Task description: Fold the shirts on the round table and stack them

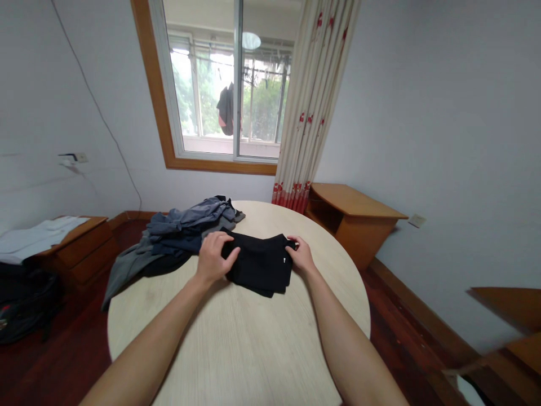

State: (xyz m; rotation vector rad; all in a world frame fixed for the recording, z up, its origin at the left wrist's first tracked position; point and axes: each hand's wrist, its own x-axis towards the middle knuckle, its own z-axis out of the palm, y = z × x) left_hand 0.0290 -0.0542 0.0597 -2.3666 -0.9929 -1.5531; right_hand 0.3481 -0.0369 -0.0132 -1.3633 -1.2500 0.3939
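Note:
A folded black garment (262, 264) lies on the round pale wooden table (236, 349), near its far half. My left hand (214, 257) grips the garment's left edge, fingers curled over it and thumb on top. My right hand (301, 255) pinches the garment's upper right corner, beside a small white tag. Just left of the black garment lies a heap of grey and dark blue clothes (177, 234), which hangs over the table's left edge.
A low wooden cabinet (353, 217) stands behind the table to the right, below a flowered curtain (313, 101). A wooden dresser (78, 248) with light cloth on top stands at the left, a dark bag (25, 301) beside it. A window (230, 84) fills the back wall.

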